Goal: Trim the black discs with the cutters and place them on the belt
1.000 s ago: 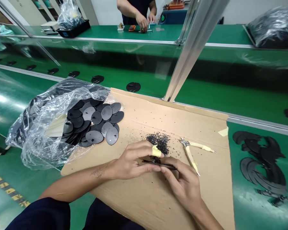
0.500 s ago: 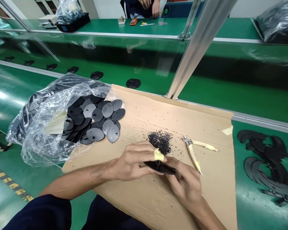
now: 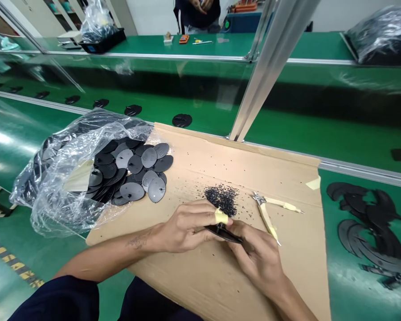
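A long green-topped workbench [image 3: 26,151] is crossed by an aluminium post [image 3: 274,67], and a co-worker [image 3: 197,11] is seen at a far bench. One flattened cardboard sheet [image 3: 200,285] is laid on the bench, with a clear plastic bag [image 3: 53,191] lying open at its left edge. Roughly twenty-five grey-black oval discs [image 3: 135,164] are exposed in the bag, though an exact count is prevented by overlap. Seven more are spaced in a row on the green surface beyond, and a heap of black parts [image 3: 367,227] is piled to the right. One pair of side cutters [image 3: 267,223] with yellow-taped handles and one small pile of black plastic trimmings [image 3: 222,199] are placed on the cardboard just beside the hands. A single black plastic disc [image 3: 223,233] is held edge-on above the cardboard, clamped between the left hand [image 3: 187,227] and the right hand [image 3: 257,263], which are brought together. It is judged light, thin and stiff but slightly slick, so it is best taken by the rim. One strip of yellow tape [image 3: 221,216] is wrapped around a left finger.
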`<state>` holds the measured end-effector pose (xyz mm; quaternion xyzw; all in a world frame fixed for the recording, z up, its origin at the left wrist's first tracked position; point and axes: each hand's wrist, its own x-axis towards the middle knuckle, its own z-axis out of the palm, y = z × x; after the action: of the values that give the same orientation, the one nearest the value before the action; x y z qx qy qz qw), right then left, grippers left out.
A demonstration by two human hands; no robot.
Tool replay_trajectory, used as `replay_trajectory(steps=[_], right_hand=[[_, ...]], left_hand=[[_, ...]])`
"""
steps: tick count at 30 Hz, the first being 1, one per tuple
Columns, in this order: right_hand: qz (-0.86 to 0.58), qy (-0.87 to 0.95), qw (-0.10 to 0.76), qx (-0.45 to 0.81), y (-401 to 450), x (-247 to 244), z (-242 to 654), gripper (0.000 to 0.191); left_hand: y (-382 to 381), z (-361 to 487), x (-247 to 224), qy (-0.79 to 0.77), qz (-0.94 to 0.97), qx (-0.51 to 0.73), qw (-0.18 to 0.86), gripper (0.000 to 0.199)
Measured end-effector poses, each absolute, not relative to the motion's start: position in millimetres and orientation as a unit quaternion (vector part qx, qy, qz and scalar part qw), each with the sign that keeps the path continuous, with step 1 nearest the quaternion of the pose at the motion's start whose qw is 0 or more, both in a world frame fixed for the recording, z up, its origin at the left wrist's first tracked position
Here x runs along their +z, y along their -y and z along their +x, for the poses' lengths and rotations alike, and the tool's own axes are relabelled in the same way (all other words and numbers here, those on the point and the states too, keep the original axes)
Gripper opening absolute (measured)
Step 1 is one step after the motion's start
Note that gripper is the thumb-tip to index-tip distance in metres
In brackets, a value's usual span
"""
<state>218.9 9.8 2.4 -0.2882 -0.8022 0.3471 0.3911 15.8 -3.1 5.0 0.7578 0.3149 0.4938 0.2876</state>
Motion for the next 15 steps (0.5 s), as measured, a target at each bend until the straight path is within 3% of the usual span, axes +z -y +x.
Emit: replay_trajectory(steps=[7,12,15], right_hand=[[-0.288,0.780,0.381,0.404,-8.5,2.9,219.7,0.012],[-0.324,0.725,0.369,0.483,-8.4,2.7,220.0,0.009],[-0.327,0.701,0.346,0.531,-10.2,4.0,219.0,0.013]], left_hand=[[4.5,16.8,8.2,-0.339,0.747,0.489,0.295,0.020],[-0.2,9.3,12.5,-0.318,0.675,0.449,0.491,0.062],[-0.6,8.8,11.2,-0.335,0.619,0.448,0.551,0.041]])
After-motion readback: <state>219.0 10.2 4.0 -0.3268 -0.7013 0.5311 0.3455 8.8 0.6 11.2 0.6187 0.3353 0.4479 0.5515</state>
